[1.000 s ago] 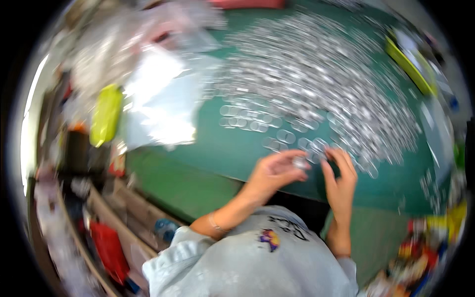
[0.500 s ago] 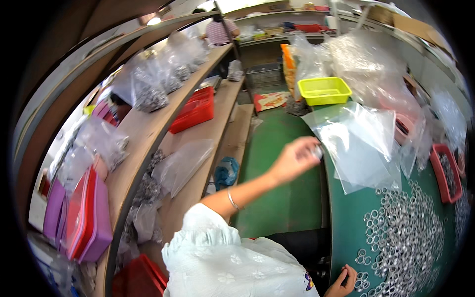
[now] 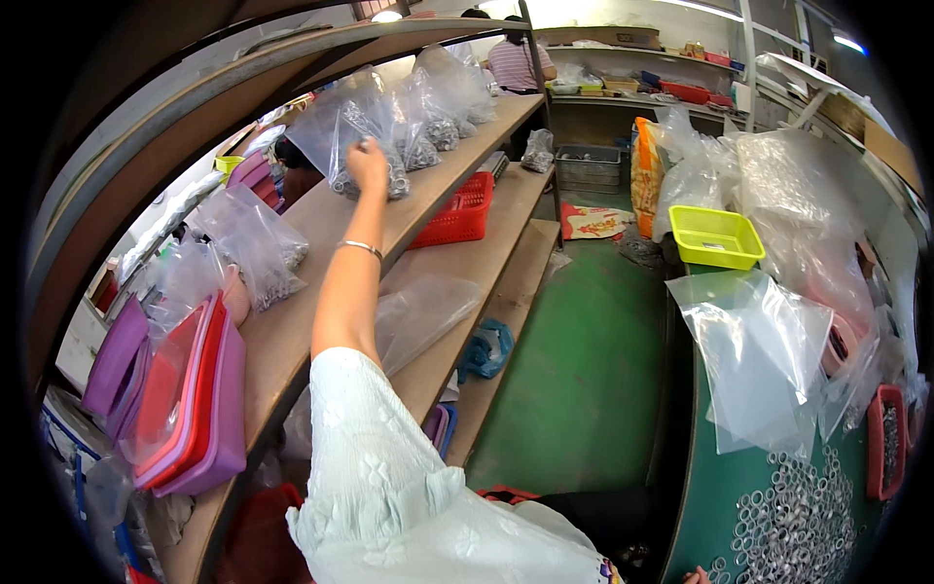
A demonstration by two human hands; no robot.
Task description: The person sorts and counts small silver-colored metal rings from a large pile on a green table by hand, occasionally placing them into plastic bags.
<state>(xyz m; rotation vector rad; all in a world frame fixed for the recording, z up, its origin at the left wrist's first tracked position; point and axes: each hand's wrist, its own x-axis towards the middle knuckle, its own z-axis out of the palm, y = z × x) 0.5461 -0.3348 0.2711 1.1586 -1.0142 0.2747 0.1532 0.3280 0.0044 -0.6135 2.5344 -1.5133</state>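
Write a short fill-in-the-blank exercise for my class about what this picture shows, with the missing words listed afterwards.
1. The left hand is raised by a clear bag that stands on a wooden ____.
2. The shallow tray near the flat clear plastic is bright ____ in colour.
3. Loose metal rings lie on a table whose top is coloured ____.

Missing words: shelf; yellow; green.

The lower edge cuts off the right hand (image 3: 697, 576), leaving mere fingers, and crops the rings (image 3: 793, 521). Anything in the left hand (image 3: 368, 167) is too small to tell, as is whether its fingertips are inside the bag (image 3: 326, 127). The shelf (image 3: 282, 341) partly hides the red basket (image 3: 457, 216) and a striped-shirted person (image 3: 510, 66).
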